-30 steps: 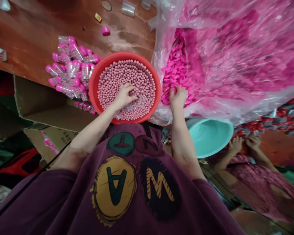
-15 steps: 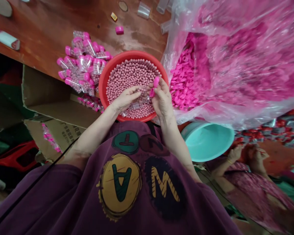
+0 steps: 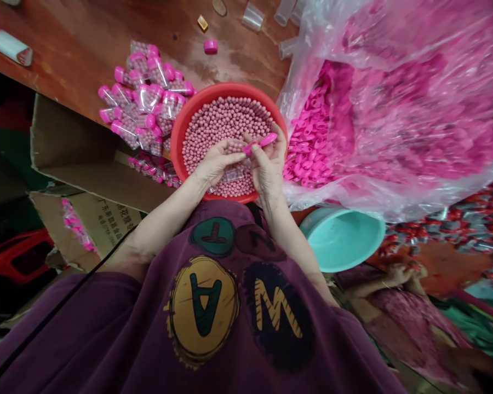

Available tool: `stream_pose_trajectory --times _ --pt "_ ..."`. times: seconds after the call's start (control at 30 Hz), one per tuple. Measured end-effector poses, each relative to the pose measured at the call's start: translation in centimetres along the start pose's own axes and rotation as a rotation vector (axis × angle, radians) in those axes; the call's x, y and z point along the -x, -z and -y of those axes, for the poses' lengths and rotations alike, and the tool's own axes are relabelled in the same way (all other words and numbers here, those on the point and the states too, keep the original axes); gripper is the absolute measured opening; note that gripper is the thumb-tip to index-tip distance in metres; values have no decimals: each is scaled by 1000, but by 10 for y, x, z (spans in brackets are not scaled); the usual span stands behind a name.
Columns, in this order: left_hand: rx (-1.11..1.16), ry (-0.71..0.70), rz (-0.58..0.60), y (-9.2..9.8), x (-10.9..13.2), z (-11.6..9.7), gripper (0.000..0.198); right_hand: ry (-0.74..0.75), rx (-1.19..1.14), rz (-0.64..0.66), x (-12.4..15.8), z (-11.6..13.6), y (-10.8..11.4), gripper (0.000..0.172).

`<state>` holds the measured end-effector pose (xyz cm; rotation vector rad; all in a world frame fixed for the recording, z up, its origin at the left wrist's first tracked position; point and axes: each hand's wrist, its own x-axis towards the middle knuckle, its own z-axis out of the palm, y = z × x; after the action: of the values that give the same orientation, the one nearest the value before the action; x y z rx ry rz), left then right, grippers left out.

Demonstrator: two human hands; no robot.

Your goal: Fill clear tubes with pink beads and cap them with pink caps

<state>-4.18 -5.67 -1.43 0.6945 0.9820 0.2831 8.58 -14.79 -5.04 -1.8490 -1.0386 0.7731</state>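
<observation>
Over a red basin (image 3: 176,128) of small pink balls (image 3: 222,117), my two hands meet. My left hand (image 3: 216,164) is closed around a small clear container (image 3: 235,145) with pink balls in it. At the container's right end is a pink cap (image 3: 248,148), pinched by my right hand (image 3: 269,167). A second pink cap (image 3: 268,139) sticks out between the fingers of that same hand. Whether the first cap is fully seated cannot be made out. Clear empty containers (image 3: 233,175) lie on the balls beneath my hands.
Filled, pink-capped containers (image 3: 148,101) are heaped left of the basin, above an open cardboard box (image 3: 78,148). A large plastic bag (image 3: 308,49) of pink caps (image 3: 312,142) lies right. Below it stands a turquoise basin (image 3: 343,241). Another person's hands (image 3: 406,273) work at lower right.
My right hand has brought one pink cap against the container's end; the two caps were held apart from it before. The view has shifted slightly.
</observation>
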Motion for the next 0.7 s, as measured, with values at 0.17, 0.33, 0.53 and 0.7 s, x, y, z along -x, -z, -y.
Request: stream_pose_trajectory --times 0.17,0.33,0.53,0.7 --pt "-51 -74 -59 1 -4 1 38 -101 -188 -88 10 3 3 75" --pt "-32 -90 -36 6 -6 2 38 47 42 14 10 8 29 47" --pt "29 -34 92 5 0 1 26 164 137 51 12 13 42 41" --pt "108 23 122 1 2 -2 22 43 -13 18 16 8 38 53"
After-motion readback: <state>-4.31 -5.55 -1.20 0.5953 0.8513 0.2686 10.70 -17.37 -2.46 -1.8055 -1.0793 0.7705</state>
